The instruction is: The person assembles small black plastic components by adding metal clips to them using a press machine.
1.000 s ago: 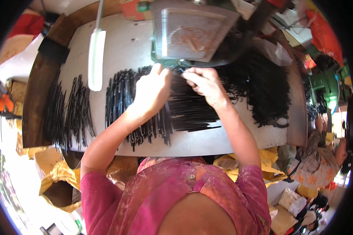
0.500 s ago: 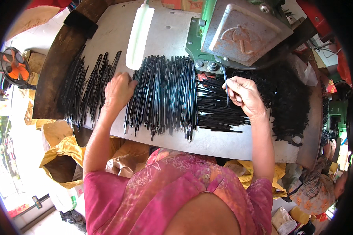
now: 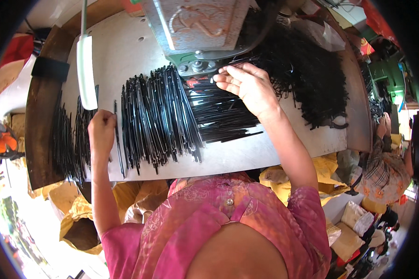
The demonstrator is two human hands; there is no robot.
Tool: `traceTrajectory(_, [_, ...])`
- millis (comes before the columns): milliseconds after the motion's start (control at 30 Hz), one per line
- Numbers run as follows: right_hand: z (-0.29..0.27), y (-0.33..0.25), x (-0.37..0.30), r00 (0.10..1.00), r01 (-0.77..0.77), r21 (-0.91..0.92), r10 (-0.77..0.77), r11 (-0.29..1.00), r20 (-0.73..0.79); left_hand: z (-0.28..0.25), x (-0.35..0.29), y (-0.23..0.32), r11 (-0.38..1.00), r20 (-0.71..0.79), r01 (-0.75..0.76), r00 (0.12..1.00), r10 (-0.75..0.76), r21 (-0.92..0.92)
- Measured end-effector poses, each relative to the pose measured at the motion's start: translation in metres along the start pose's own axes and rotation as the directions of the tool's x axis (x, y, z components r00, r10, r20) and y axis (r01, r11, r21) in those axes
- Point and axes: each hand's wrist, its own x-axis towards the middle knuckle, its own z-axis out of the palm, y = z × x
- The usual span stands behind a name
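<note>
Left hand [image 3: 101, 131]: fingers curled, pinching thin black strip [image 3: 118, 139] at left edge of fanned strip pile [image 3: 158, 121]. Right hand [image 3: 246, 86]: fingers loosely open, touching crosswise strips [image 3: 221, 116] under green press machine [image 3: 200, 28]. Surface: grey metal worktable [image 3: 274, 149]. Cluttered workshop; yellow sacks [image 3: 330, 172] below.

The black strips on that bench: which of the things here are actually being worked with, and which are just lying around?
In use:
- left hand on the fanned black strips
- right hand at the crosswise strips by the green machine

Lying about:
- tangled black heap
- white bar
- yellow sacks under the metal bench
- orange fan
</note>
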Motion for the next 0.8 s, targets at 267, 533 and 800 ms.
traceTrajectory(267, [0.008,0.009,0.007,0.993,0.067,0.187,-0.048,0.980,-0.106,0.031,-0.004,0.089,0.854,0.053,-0.211,0.962,0.267,-0.476])
traceTrajectory(533, [0.021,0.015,0.008,0.987,0.080,0.290,-0.035,0.954,-0.157,0.074,0.019,0.107,0.864,0.105,-0.324,0.915,0.390,-0.385])
traceTrajectory(800, [0.029,0.017,0.012,0.983,0.096,0.352,-0.033,0.931,-0.180,0.077,0.022,0.106,0.840,0.018,-0.437,0.884,0.467,-0.322])
